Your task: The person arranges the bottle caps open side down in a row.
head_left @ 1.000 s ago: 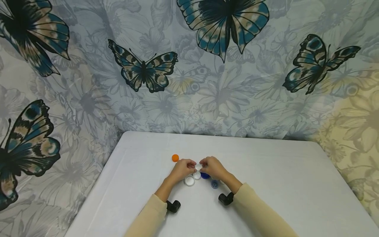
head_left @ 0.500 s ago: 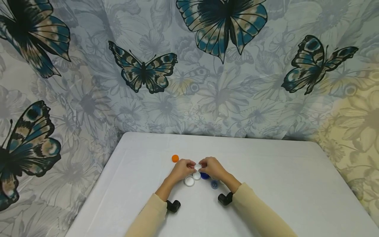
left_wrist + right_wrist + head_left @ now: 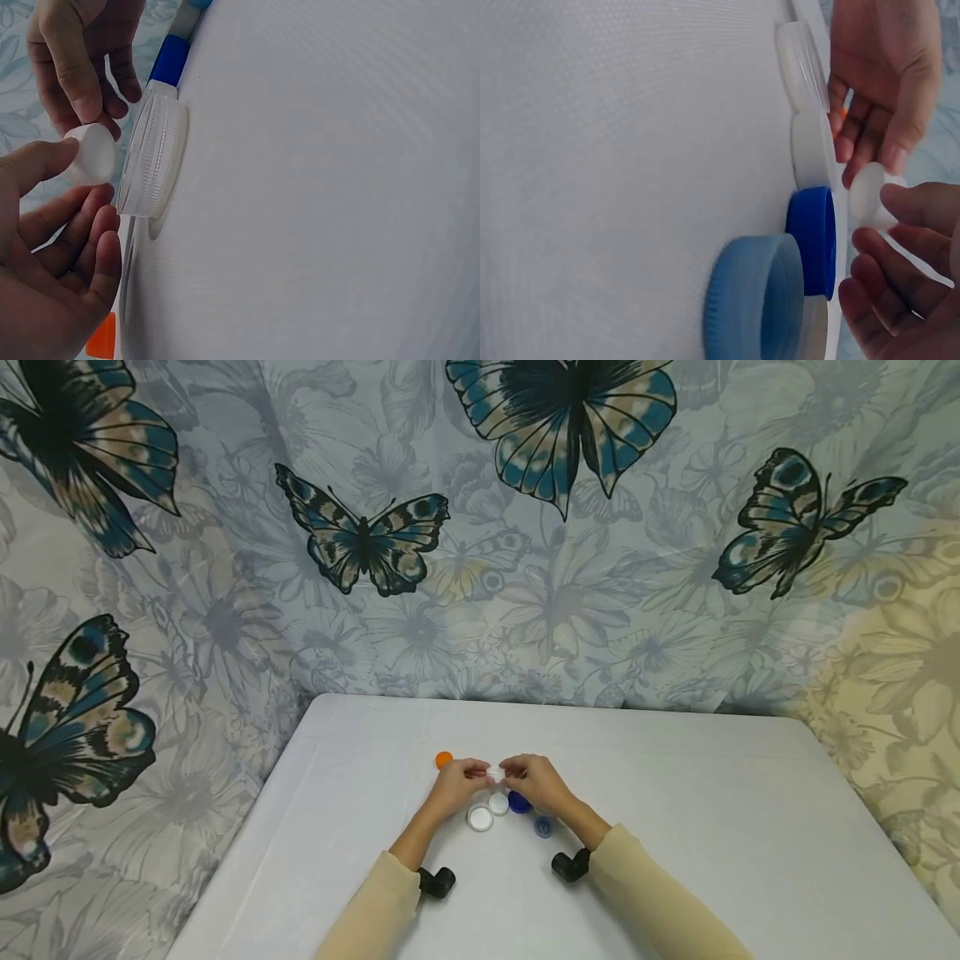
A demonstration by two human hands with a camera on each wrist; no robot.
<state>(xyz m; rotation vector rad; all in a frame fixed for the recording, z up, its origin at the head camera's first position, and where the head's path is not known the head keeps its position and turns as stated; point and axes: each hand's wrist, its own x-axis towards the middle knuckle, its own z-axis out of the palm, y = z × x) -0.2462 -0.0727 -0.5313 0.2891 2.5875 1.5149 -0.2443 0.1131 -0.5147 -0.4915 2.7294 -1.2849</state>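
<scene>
A small white cap (image 3: 96, 154) is pinched between the two hands, above the table. In the left wrist view the left hand's (image 3: 56, 262) thumb presses its side, with the fingers curled below. The right hand (image 3: 915, 262) has its thumb and fingers around the same cap (image 3: 868, 196) in the right wrist view. From the head view, the left hand (image 3: 456, 787) and right hand (image 3: 542, 783) face each other over the caps. Nearest lie a white cap (image 3: 498, 803) and a dark blue cap (image 3: 518, 802).
An orange cap (image 3: 444, 760) lies beyond the left hand. Closer to the person are a larger white-and-clear lid (image 3: 480, 817) and a light blue cap (image 3: 543, 827). All rest on the white table (image 3: 675, 827), with a butterfly-patterned cloth (image 3: 562, 610) behind.
Both hands have shifted slightly away from the person and to the left, with the small white cap between them. The left hand now partly overlaps the orange cap in the head view.
</scene>
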